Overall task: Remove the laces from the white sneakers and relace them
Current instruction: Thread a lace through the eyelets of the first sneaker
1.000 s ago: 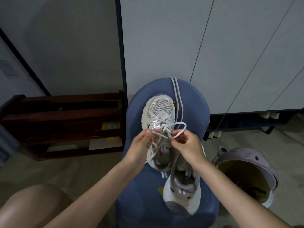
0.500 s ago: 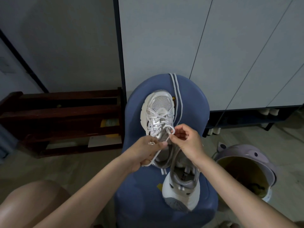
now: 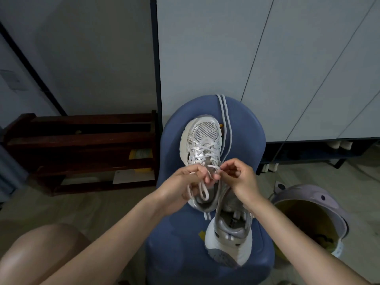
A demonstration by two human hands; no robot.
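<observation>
Both hands pinch the lace (image 3: 202, 187) at the throat of the laced sneaker (image 3: 202, 153), left hand (image 3: 185, 183) at 9 o'clock, right hand (image 3: 239, 176) at 3 o'clock, toe toward 12 o'clock on the blue chair (image 3: 246, 128).

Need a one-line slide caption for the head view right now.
Both hands, left and right, pinch the lace over the laced sneaker on the blue chair.
</observation>
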